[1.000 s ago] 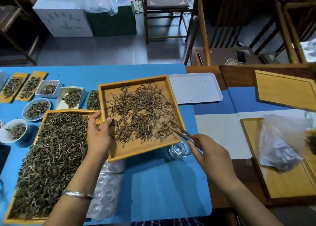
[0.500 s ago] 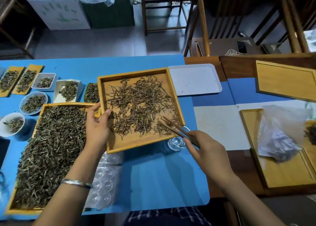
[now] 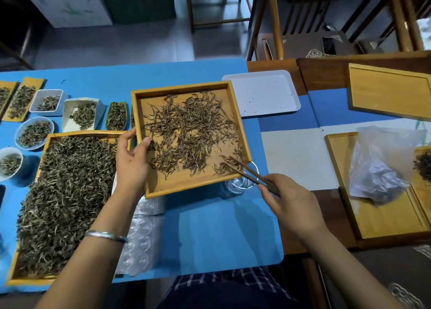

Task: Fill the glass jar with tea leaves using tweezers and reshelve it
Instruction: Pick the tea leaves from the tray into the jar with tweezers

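Filling underway: left hand (image 3: 131,166) grips the tilted wooden tray (image 3: 186,187), right hand (image 3: 289,203) pinches tweezers (image 3: 247,172) raking tea leaves (image 3: 189,131) toward glass jar (image 3: 242,180); jar looks near-empty, reshelving left.

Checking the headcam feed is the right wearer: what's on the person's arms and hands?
Both forearms are bare, no sleeves or gloves in view. The left hand has a plain silver bangle round its wrist. The right hand wears nothing visible.
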Motion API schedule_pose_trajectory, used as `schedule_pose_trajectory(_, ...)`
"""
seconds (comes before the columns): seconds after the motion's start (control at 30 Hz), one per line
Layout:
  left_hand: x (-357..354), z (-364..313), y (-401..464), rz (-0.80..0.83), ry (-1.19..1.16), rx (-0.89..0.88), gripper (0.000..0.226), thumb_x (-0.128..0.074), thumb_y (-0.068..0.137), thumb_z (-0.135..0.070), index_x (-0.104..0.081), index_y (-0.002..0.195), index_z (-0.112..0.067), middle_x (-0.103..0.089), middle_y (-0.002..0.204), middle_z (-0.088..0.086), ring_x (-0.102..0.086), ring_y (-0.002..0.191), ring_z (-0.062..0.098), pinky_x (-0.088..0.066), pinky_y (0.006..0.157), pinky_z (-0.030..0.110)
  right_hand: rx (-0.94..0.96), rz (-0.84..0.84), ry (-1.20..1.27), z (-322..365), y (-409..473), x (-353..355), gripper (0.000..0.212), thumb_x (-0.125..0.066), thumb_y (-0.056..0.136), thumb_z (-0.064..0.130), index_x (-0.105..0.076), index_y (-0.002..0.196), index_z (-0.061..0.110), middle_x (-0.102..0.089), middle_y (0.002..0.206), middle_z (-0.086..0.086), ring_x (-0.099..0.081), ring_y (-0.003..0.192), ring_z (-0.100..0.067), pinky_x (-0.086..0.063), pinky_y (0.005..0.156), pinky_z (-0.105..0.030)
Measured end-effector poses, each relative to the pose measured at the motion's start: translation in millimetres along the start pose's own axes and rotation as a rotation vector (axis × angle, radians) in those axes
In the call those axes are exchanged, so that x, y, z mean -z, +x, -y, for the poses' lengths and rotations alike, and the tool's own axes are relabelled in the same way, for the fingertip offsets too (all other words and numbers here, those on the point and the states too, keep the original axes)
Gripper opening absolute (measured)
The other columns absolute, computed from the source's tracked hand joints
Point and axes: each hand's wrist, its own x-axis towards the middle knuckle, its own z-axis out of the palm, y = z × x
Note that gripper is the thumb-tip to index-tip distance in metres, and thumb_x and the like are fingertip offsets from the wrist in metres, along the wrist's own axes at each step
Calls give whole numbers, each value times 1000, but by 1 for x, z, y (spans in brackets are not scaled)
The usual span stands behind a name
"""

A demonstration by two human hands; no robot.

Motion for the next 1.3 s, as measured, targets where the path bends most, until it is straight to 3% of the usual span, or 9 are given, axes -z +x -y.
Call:
schedule_pose_trajectory(0.37, -1, -2, 2, 14, 7, 3, 34, -54, 100, -18, -47, 133, -20, -67, 111, 13, -62, 89, 19, -52, 81, 40, -135, 87, 77, -13, -12, 10, 17, -59, 89, 34, -64, 96, 20, -67, 79, 6, -64, 72, -15, -51, 56, -35)
schedule_pose_trajectory(0.47, -2, -2, 3, 20, 5, 5, 36, -55, 99, -17, -47, 134, -19, -68, 107, 10, -62, 89, 19, -52, 82, 41, -141, 71, 82, -15, -17, 16, 16, -58, 88, 36, -63, 94, 21, -67, 78, 7, -65, 70, -14, -52, 54, -37)
schedule_pose_trajectory(0.6, -4, -1, 3, 27, 7, -6, 36, -54, 99, -14, -47, 134, -18, -66, 95, 4, -60, 81, 15, -50, 76, 33, -96, 40, 72, -4, -9, 16, 18, -59, 89, 35, -60, 96, 19, -68, 83, 7, -66, 72, -17, -51, 53, -35)
schedule_pose_trajectory(0.73, -4, 0, 1, 38, 7, -11, 36, -54, 100, -13, -47, 135, -15, -64, 107, 13, -59, 87, 18, -50, 74, 28, 1, 78, 19, 19, 14, 4, 20, -55, 92, 39, -59, 101, 22, -68, 90, 6, -65, 79, -21, -46, 57, -34)
schedule_pose_trajectory(0.97, -4, 0, 5, 40, 22, -4, 36, -55, 99, -16, -49, 135, -18, -66, 110, 14, -61, 91, 20, -50, 85, 41, 134, 162, -30, 23, 30, 2, 24, -50, 94, 41, -58, 106, 21, -68, 94, 5, -65, 77, -21, -48, 56, -34)
schedule_pose_trajectory(1.07, -3, 1, 8, 43, 29, -10, 36, -56, 99, -18, -49, 134, -20, -67, 102, 8, -61, 87, 20, -50, 83, 42, 136, 161, -25, 11, 26, 7, 19, -54, 92, 38, -60, 104, 24, -69, 91, 6, -66, 76, -19, -48, 54, -33)
schedule_pose_trajectory(1.3, -2, 7, 13, 33, 27, -25, 33, -58, 98, -20, -52, 129, -26, -70, 109, 12, -64, 91, 19, -53, 88, 43, 80, 254, 12, -11, 22, 16, 22, -50, 93, 42, -62, 105, 28, -67, 88, 10, -62, 77, -14, -47, 58, -32)
